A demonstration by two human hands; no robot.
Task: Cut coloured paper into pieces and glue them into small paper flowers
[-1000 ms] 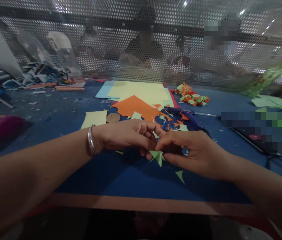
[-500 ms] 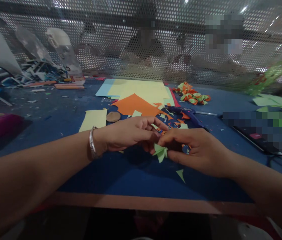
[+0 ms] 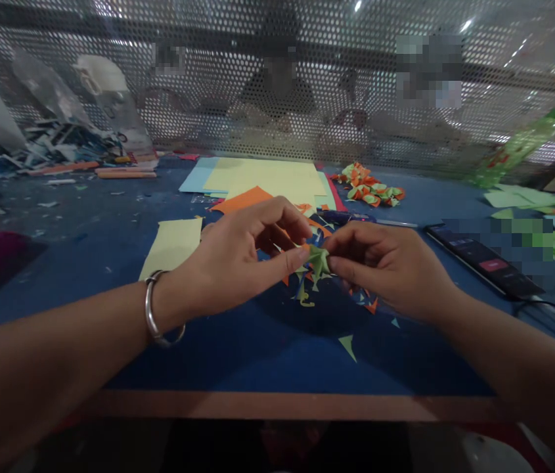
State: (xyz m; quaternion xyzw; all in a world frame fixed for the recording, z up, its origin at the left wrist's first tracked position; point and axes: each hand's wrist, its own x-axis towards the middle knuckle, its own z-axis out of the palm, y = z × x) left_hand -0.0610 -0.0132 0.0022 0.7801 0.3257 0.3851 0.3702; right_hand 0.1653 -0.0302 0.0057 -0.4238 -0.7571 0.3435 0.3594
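A small spiky green paper piece point(image 3: 317, 260) is pinched between both hands, raised a little above the blue table point(image 3: 238, 355). My left hand point(image 3: 238, 259), with a silver bangle on its wrist, grips it from the left with thumb and fingers. From the right, my right hand point(image 3: 388, 266) holds the same piece with its fingertips. Small green and orange paper scraps point(image 3: 347, 344) lie on the table under and in front of the hands.
Orange paper point(image 3: 240, 199) and yellow and blue sheets point(image 3: 262, 176) lie behind the hands. A pile of orange-green paper shapes point(image 3: 373, 191) sits further back, a phone point(image 3: 487, 263) with a cable at right, a green bottle point(image 3: 518, 148), clutter at far left. People sit behind a perforated screen.
Both hands have lifted off the table and risen toward me with the green piece between them. The view has shifted slightly.
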